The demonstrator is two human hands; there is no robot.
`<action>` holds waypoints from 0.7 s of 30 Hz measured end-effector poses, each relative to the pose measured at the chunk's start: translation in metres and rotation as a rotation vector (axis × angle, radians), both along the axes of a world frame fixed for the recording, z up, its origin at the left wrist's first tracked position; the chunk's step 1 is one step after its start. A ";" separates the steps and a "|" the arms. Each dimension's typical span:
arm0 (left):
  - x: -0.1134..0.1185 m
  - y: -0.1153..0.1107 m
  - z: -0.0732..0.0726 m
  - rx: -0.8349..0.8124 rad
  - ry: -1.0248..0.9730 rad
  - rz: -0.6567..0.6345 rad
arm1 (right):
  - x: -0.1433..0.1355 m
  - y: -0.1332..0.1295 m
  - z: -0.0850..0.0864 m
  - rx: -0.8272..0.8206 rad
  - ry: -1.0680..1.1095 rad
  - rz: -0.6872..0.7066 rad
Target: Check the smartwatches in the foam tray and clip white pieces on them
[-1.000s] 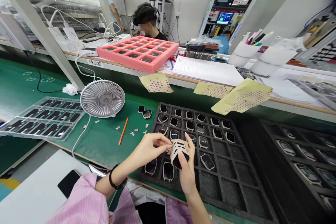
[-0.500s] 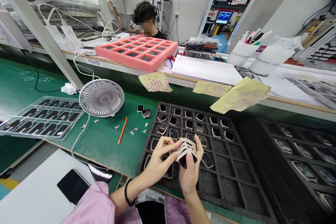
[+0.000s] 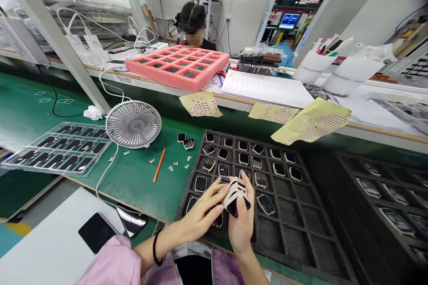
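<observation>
My right hand point(image 3: 242, 227) is closed around a pale-framed smartwatch point(image 3: 237, 190), its thumb pressed on the dark lower part of the face. Black and white stripes show across that face; whether they are reflections or film I cannot tell. My left hand point(image 3: 199, 214) reaches in from the left, with its fingertips and thumb against the watch's left edge. Both hands are over a black foam tray point(image 3: 290, 207), whose cells hold several similar watches, such as a tilted watch point(image 3: 266, 204) just right of my right hand. My hands cover some middle cells.
Left of the tray lie an orange stick point(image 3: 159, 164), several small parts point(image 3: 170, 168) and two watches point(image 3: 189, 143). Beyond are a fan point(image 3: 133, 124) and a clear tray point(image 3: 83, 171). A pink foam tray point(image 3: 197, 83) sits on the shelf; another dark tray point(image 3: 347, 178) stands right.
My left fingers have straightened from a tighter pinch and lie along the watch's edge. The watch has turned slightly in my right hand. The whole view has shifted a little.
</observation>
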State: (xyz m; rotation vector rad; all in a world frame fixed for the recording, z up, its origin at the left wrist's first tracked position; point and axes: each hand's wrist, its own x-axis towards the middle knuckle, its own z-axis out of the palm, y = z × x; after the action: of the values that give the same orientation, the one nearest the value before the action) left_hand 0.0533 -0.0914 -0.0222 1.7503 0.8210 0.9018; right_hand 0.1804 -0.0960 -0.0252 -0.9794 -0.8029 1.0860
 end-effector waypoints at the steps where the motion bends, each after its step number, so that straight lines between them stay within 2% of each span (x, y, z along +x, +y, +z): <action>1: -0.002 0.002 0.001 0.069 0.031 0.017 | 0.000 0.000 -0.001 -0.014 -0.005 0.016; 5: -0.012 0.013 0.009 0.337 0.149 0.071 | -0.001 0.003 -0.004 -0.095 0.009 0.073; 8: -0.029 0.023 0.004 0.389 0.323 0.088 | -0.003 0.005 -0.003 -0.130 0.072 0.116; 9: -0.038 0.027 0.000 0.379 0.391 0.156 | -0.003 0.005 -0.001 -0.132 0.100 0.131; 10: -0.048 0.031 -0.006 0.369 0.450 0.275 | -0.002 0.006 0.000 -0.132 0.128 0.143; 12: -0.070 0.041 -0.020 0.329 0.542 0.609 | -0.002 0.008 0.004 -0.127 0.186 0.149; 13: -0.080 0.046 -0.027 0.293 0.580 0.735 | -0.001 0.008 0.006 -0.129 0.214 0.150; 15: -0.098 0.055 -0.038 0.209 0.620 0.854 | -0.001 0.009 0.009 -0.142 0.261 0.162; 18: -0.112 0.063 -0.046 0.151 0.605 0.856 | -0.001 0.008 0.014 -0.157 0.310 0.184; 21: -0.111 0.064 -0.039 0.128 0.560 0.808 | -0.001 0.009 0.019 -0.159 0.369 0.201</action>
State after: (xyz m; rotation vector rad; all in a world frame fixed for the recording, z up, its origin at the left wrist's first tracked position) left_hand -0.0581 -0.0275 -0.0610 1.8145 1.9622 0.9803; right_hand 0.1791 -0.0868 -0.0066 -0.8061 -0.5248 1.4714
